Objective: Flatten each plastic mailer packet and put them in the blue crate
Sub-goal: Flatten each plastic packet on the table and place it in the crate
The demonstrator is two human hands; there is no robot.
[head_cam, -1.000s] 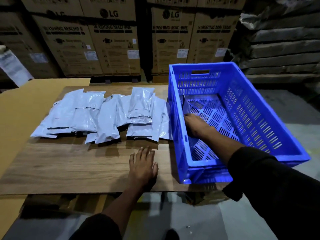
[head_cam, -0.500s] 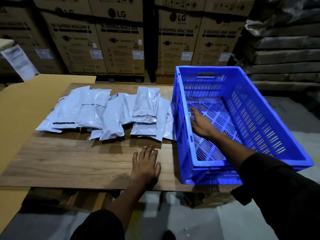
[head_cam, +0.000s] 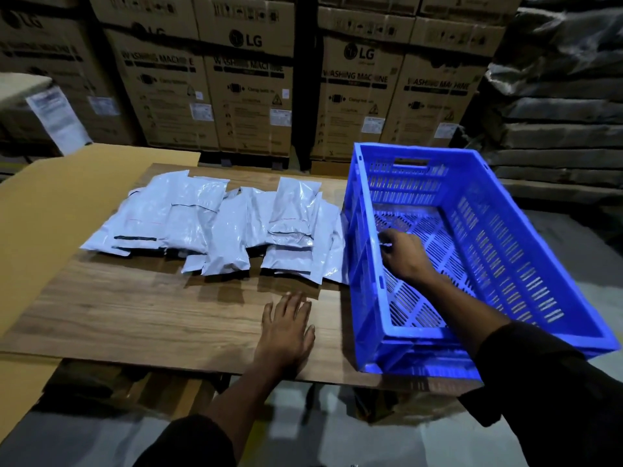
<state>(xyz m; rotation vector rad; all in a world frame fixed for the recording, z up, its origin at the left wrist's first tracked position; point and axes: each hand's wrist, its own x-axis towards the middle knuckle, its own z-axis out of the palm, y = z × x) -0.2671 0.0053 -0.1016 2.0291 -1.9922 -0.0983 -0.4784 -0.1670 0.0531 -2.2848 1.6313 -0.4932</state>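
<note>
the blue crate [head_cam: 468, 251] is the landmark: rigid moulded plastic, rectangular, its walls and floor pierced with slotted vents and a handle cutout in the far wall. it sits on a wood-grain board [head_cam: 141, 315], flat and matte. just left of the crate, touching its left wall, lies a loose overlapping spread of plastic mailer packets [head_cam: 222, 224], glossy pale grey film, crinkled and slightly puffed, some with a dark seal strip. under the board and further left of the crate is plain tan cardboard sheet [head_cam: 50, 203]. behind the crate stand stacked printed cartons [head_cam: 249, 92].

the right hand [head_cam: 404, 254] is inside the crate near its left wall, fingers curled inward; whether it holds anything i cannot tell. the left hand [head_cam: 286, 332] lies flat on the board left of the crate's near corner, fingers straight and slightly spread, holding nothing.
</note>
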